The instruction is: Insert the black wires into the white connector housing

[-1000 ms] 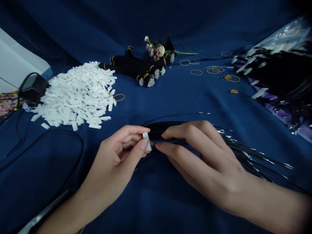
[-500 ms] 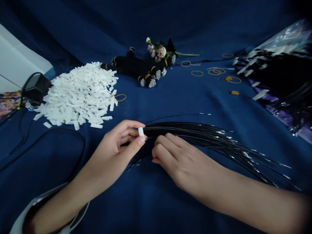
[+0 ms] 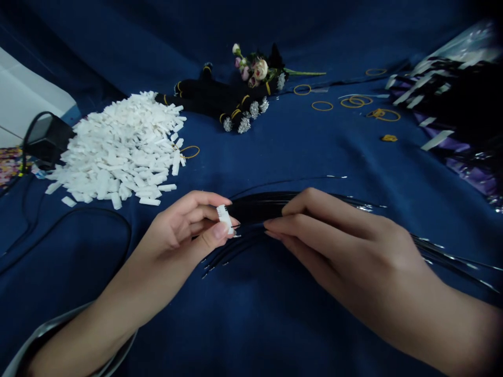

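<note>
A white tab (image 3: 223,219) is gripped by the closed fingers of the left hand (image 3: 176,230), pinched between the thumb and the forefinger. It is held upright at the near end of a bundle of black strands (image 3: 255,208), which are drawn toward it. The right hand (image 3: 346,235) is placed just beside the tab, its closed fingers pressed over the strands, with the thumb hidden from view. The strands are fanned out past the right hand and are cut off by the right edge of the view, while a few loose ends are splayed out below the left hand.

Everything is laid on a blue cloth (image 3: 251,324), which is rumpled toward the far edge. A grey-edged sleeve (image 3: 51,335) is seen at the lower left edge of the view, around the left forearm. A heap of white tabs (image 3: 118,149) is piled near the left hand, and a black cable (image 3: 66,230) is looped on the cloth beside it. A black adapter (image 3: 47,140) is set at the heap's far left edge. Black bundles with silver tips (image 3: 220,99) are laid beyond the heap, touching artificial flowers (image 3: 255,70). Rubber bands (image 3: 322,106) are scattered to the right of them. At the upper right, black strands with white tabs (image 3: 451,99) are heaped on a shiny plastic bag (image 3: 467,47); whether they are inside it cannot be told.
</note>
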The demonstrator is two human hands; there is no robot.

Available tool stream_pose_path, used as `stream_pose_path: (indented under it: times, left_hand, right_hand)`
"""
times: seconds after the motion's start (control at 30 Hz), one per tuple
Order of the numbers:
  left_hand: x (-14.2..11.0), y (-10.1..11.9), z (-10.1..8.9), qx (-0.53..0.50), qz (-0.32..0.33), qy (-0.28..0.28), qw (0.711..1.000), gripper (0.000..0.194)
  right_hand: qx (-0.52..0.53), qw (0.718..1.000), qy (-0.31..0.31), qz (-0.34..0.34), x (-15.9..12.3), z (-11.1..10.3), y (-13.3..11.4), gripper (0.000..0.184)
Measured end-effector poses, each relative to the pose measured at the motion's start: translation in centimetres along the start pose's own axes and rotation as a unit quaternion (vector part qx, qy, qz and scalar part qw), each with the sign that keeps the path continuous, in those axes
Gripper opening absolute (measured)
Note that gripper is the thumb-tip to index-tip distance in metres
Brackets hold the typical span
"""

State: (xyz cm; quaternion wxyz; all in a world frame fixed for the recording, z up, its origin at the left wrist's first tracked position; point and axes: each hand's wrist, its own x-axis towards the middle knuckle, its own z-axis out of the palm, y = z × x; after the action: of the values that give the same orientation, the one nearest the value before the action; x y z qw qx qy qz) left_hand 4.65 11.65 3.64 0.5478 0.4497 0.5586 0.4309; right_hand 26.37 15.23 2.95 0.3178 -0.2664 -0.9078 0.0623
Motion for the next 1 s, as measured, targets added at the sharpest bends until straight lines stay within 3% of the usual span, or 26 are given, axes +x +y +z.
stream_pose_path:
  times: [0.4,0.6,0.73,1.0]
  left_hand:
    - [-0.2,0.3,0.1,-0.006,0.006,0.006,1.0,0.015]
    - [-0.4,0.2,0.4,0.047,0.024,0.016,0.998,0.016]
    - [-0.8,0.6,0.8,0.087,0.013,0.023,0.996,0.014]
    - [-1.1,0.4,0.9,0.068,0.02,0.016,0.997,0.014]
  right_hand:
    - [-0.019,1.0,-0.001,0.007,0.3,0.3,0.2,0.015]
    - [-0.016,1.0,-0.021,0.005,0.4,0.5,0.2,0.016]
    - [0.003,0.999,-0.037,-0.006,0.3,0.5,0.0,0.019]
    - [0.046,0.998,-0.034,-0.022,0.3,0.5,-0.6,0.016]
